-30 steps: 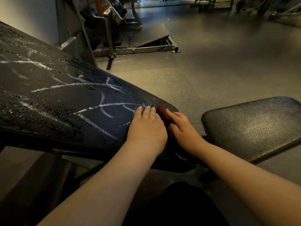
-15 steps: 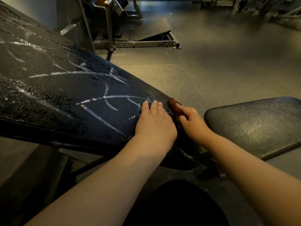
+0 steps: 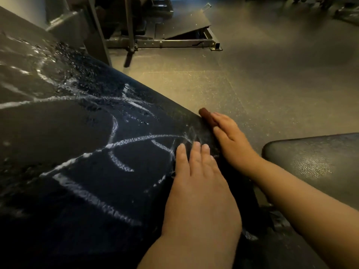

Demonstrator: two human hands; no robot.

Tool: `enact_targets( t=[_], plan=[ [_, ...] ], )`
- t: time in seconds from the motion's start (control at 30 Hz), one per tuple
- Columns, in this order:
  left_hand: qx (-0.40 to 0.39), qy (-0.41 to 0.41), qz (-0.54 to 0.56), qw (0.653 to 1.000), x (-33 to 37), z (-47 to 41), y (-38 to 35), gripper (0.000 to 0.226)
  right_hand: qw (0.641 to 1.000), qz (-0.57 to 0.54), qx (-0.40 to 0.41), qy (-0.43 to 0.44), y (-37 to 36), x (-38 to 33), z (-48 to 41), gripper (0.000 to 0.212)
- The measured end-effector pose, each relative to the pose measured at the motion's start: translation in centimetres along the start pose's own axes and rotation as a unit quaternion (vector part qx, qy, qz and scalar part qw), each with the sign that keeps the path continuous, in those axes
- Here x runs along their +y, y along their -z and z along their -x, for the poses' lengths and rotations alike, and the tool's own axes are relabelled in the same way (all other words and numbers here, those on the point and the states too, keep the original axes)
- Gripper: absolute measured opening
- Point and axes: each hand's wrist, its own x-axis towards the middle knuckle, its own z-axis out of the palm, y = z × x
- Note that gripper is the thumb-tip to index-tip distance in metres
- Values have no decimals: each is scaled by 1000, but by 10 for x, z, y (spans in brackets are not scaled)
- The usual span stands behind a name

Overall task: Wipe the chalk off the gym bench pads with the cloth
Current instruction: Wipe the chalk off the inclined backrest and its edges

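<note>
Cloth (image 3: 205, 115) lay bunched at the chalked back pad's (image 3: 81, 191) far edge, pressed under the right grip's (image 3: 231, 137) straight fingers. Left grip (image 3: 198, 183) rested flat, open. Cloth judged soft and light, best gathered in the palm.

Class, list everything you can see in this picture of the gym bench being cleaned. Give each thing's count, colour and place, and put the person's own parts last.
back pad: one, black, tilted, fills the left side
chalk marks: several lines, white, across the back pad
seat pad: one, black, at the right edge
cloth: one, reddish brown, on the back pad's right edge, under the right hand's fingers
gym machine: one, grey metal frame with a dark slanted plate, top centre
floor: one, grey and speckled, beyond the pads
left hand: one, flat on the back pad by the chalk marks
right hand: one, rests on the cloth
</note>
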Motion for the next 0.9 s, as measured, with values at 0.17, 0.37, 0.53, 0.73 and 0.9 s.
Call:
enact_targets(
  t=[0.17, 0.37, 0.53, 0.73, 0.9],
  plan=[
    [-67, -26, 31, 997, -5, -6, 12, 60, 995, -15, -52, 81, 13, 10, 50, 53],
    [-49, 15, 14, 999, 1, -1, 6, 82, 998, -22, -57, 0, 15, 9, 33, 53],
    [13, 58, 5, 998, 3, 3, 4, 66, 984, -106, -133, 59, 18, -7, 57, 61],
    [53, 115, -5, 992, 7, 2, -3, 61, 997, -5, -47, 59, 22, 18, 45, 52],
    [73, 127, 3, 989, 7, 1, -7, 62, 996, -76, -33, 28, 0, -13, 47, 50]
  ],
)
